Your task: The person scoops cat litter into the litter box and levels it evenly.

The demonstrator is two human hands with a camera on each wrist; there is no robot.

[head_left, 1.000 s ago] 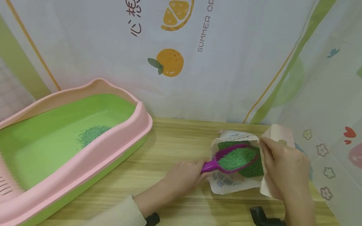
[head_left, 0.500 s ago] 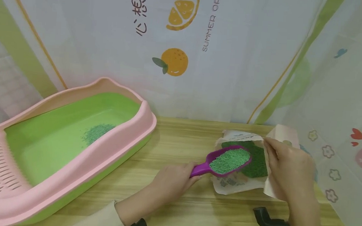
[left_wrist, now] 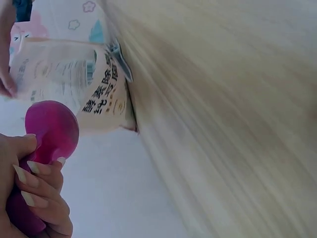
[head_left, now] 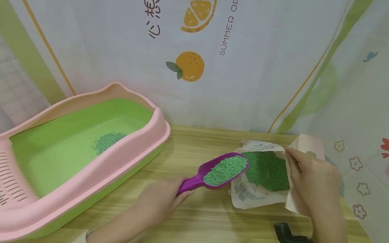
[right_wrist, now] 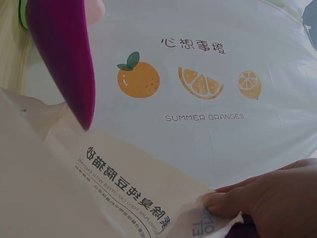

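Observation:
My left hand (head_left: 162,198) grips the handle of a purple scoop (head_left: 193,182), its fingers curled round it in the left wrist view. Green litter pellets (head_left: 225,170) fill the scoop, which is held at the left edge of an open bag of cat litter (head_left: 248,196). More green pellets (head_left: 269,170) show inside the bag's mouth. My right hand (head_left: 315,182) pinches the bag's upper edge between thumb and fingers. At the left stands a litter box (head_left: 138,144) with a pink rim and green base. A small patch of pellets (head_left: 108,142) lies on its floor.
All of it rests on a wood-grain table (head_left: 187,226). A printed cloth (head_left: 244,87) hangs behind, and another patterned sheet (head_left: 362,148) rises at the right. Black wrist gear (head_left: 296,242) sits below my right hand.
My left hand has drawn the loaded scoop leftward from inside the bag to its left edge. My right hand keeps its hold on the bag. The view has shifted slightly.

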